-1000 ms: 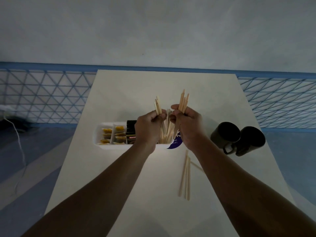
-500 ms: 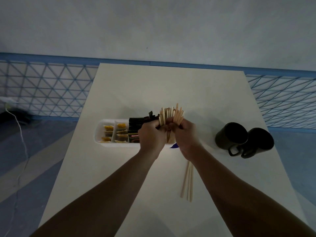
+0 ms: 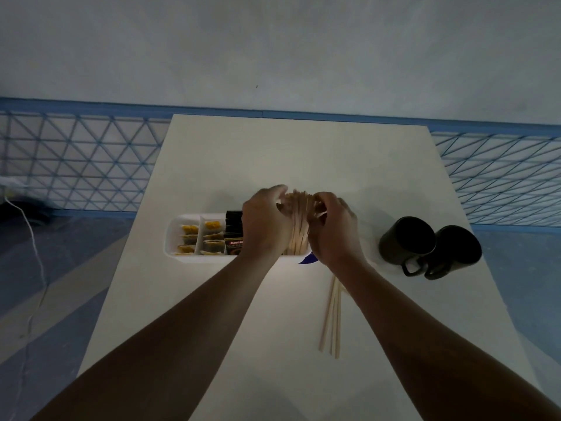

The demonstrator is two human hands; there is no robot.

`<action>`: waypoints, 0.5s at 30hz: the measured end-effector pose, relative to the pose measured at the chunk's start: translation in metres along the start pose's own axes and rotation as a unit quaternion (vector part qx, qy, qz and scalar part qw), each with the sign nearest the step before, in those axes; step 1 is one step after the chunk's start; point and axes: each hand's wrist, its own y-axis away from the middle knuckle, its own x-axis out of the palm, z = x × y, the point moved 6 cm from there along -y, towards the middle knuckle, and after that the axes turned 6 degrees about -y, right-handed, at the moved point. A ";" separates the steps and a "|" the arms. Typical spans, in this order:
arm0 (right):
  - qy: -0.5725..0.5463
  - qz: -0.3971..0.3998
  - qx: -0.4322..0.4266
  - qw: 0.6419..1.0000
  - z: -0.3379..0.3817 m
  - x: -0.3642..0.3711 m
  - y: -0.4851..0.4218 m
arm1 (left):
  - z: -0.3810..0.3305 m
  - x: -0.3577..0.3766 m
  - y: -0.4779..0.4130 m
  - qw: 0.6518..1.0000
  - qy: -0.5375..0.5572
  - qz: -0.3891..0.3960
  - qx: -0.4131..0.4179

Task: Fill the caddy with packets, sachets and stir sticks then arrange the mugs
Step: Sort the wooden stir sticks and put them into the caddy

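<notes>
A white caddy (image 3: pixel 170 238) stands mid-table. Its left compartments hold yellow sachets (image 3: pixel 189 230) and dark coffee packets (image 3: pixel 233 235). A bundle of wooden stir sticks (image 3: pixel 299 226) stands in its right part. My left hand (image 3: pixel 264 226) and my right hand (image 3: pixel 332 229) curl round that bundle from either side, fingers over the stick tops. A few loose stir sticks (image 3: pixel 332 317) lie on the table in front of the caddy, partly under my right forearm. Two black mugs (image 3: pixel 406 241) (image 3: pixel 455 250) lie side by side at the right, handles toward me.
The white table (image 3: pixel 288 153) reaches back to a pale wall. Blue lattice fencing (image 3: pixel 79 165) runs along both sides behind it. A white cable (image 3: pixel 33 238) trails over the floor at the left. A blue scrap (image 3: pixel 306 259) shows at the caddy's front edge.
Both hands have lowered the stick bundle into the caddy and closed over the stick tops. The sticks stood fanned above my fists a second ago.
</notes>
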 end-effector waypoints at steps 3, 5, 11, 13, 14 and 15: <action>0.003 -0.018 0.017 1.000 -0.004 -0.005 0.000 | -0.010 0.001 -0.003 0.999 0.000 0.029 0.040; 0.004 -0.020 0.032 0.999 -0.007 -0.008 0.000 | -0.014 0.007 -0.005 0.996 -0.017 0.057 0.065; 0.011 -0.009 0.056 0.998 -0.022 -0.008 -0.001 | -0.010 0.019 -0.008 0.993 -0.027 0.090 0.068; 0.018 0.001 0.076 0.997 -0.027 -0.007 -0.002 | -0.009 0.015 -0.011 0.996 -0.026 0.076 0.050; 0.024 0.012 0.086 0.996 -0.029 -0.006 -0.003 | -0.008 0.013 -0.013 0.996 -0.033 0.078 0.038; 0.027 0.023 0.094 0.995 -0.030 -0.004 -0.003 | -0.007 0.013 -0.015 0.995 -0.041 0.089 0.026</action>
